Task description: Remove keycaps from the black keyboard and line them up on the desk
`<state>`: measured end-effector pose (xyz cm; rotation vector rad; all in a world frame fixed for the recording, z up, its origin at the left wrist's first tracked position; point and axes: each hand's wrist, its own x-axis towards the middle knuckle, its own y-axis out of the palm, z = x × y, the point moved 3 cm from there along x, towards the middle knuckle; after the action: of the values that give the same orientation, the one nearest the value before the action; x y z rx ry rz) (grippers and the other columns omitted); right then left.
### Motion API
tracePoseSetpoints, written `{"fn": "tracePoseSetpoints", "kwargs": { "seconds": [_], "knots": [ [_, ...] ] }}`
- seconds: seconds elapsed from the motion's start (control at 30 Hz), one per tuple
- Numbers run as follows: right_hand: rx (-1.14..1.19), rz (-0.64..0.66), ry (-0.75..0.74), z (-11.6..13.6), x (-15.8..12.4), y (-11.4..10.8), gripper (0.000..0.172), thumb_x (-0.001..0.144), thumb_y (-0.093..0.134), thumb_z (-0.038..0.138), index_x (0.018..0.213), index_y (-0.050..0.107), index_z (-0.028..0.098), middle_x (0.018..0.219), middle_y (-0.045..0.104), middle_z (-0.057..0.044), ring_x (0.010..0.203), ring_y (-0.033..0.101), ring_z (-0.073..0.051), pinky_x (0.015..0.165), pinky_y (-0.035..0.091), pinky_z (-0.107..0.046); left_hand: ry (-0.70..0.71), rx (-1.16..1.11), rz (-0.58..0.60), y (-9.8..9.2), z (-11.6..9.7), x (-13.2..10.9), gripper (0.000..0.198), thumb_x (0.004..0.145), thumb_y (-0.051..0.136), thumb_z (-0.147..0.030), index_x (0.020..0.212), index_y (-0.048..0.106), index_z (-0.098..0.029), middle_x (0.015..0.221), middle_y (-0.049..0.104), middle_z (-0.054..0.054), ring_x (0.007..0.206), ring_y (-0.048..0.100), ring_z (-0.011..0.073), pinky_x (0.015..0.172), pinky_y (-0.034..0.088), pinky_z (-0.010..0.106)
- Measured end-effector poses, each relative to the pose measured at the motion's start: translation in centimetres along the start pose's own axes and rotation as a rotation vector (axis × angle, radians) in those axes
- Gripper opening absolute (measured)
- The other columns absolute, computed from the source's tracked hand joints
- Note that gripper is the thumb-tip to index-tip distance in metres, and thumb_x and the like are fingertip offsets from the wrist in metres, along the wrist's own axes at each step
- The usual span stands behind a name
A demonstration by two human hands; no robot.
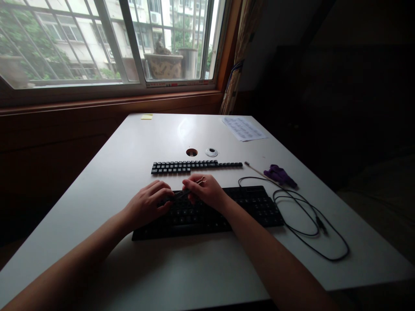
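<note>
A black keyboard [207, 216] lies in front of me, with keycaps missing from part of its upper left area. My right hand [207, 190] is closed above its upper middle, pinching a thin metal tool [201, 180] that looks like tweezers. The tool slants down and left towards the fingers of my other hand. My left hand [149, 201] rests over the keyboard's upper left part, fingers bent and closed near the tool's tip; what they hold is hidden. Behind the keyboard, loose black keycaps [184, 165] stand in neat rows.
On the white table [97, 172], a coiled black cable [311, 207], a purple cloth [279, 175] and a thin brush-like stick [256, 169] lie right. Farther back are a cable hole [192, 152], its round cover [212, 152], printed paper [244, 128] and a yellow note [147, 116].
</note>
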<state>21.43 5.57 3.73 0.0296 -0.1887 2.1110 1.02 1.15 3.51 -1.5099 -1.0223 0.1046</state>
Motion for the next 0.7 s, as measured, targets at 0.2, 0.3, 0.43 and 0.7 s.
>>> {"fn": "tracePoseSetpoints", "kwargs": {
  "seconds": [0.2, 0.3, 0.43, 0.7],
  "knots": [
    [0.086, 0.008, 0.001, -0.16, 0.13, 0.16, 0.033, 0.086, 0.066, 0.049, 0.082, 0.065, 0.016, 0.059, 0.065, 0.001, 0.049, 0.063, -0.011, 0.045, 0.044, -0.02, -0.096, -0.1, -0.113, -0.21, -0.27, -0.02, 0.017, 0.087, 0.062, -0.014, 0.103, 0.059, -0.019, 0.1, 0.058, 0.006, 0.087, 0.058, 0.0168, 0.075, 0.052, 0.03],
    [0.1, -0.002, -0.005, -0.08, 0.14, 0.12, 0.033, 0.086, 0.066, 0.049, 0.083, 0.065, 0.016, 0.06, 0.065, 0.001, 0.051, 0.064, -0.012, 0.047, 0.046, -0.021, -0.104, -0.137, -0.125, -0.25, -0.21, 0.03, 0.024, 0.087, 0.062, -0.013, 0.11, 0.063, -0.02, 0.102, 0.057, 0.006, 0.089, 0.058, 0.0163, 0.076, 0.053, 0.029],
    [0.101, -0.023, -0.003, -0.02, 0.11, 0.04, 0.033, 0.086, 0.066, 0.049, 0.083, 0.066, 0.017, 0.061, 0.066, 0.001, 0.051, 0.064, -0.012, 0.047, 0.047, -0.021, -0.104, -0.203, -0.127, -0.41, 0.07, 0.18, 0.02, 0.088, 0.064, -0.014, 0.106, 0.067, -0.022, 0.101, 0.057, 0.006, 0.09, 0.059, 0.0161, 0.077, 0.053, 0.028],
    [0.043, -0.039, -0.063, -0.48, 0.0, 0.08, 0.032, 0.087, 0.065, 0.048, 0.084, 0.067, 0.017, 0.059, 0.065, 0.001, 0.05, 0.063, -0.012, 0.047, 0.047, -0.022, -0.102, -0.276, -0.112, -0.53, 0.47, 0.2, 0.014, 0.089, 0.066, -0.016, 0.101, 0.069, -0.021, 0.099, 0.06, 0.006, 0.088, 0.061, 0.0156, 0.076, 0.053, 0.028]
  ]
}}
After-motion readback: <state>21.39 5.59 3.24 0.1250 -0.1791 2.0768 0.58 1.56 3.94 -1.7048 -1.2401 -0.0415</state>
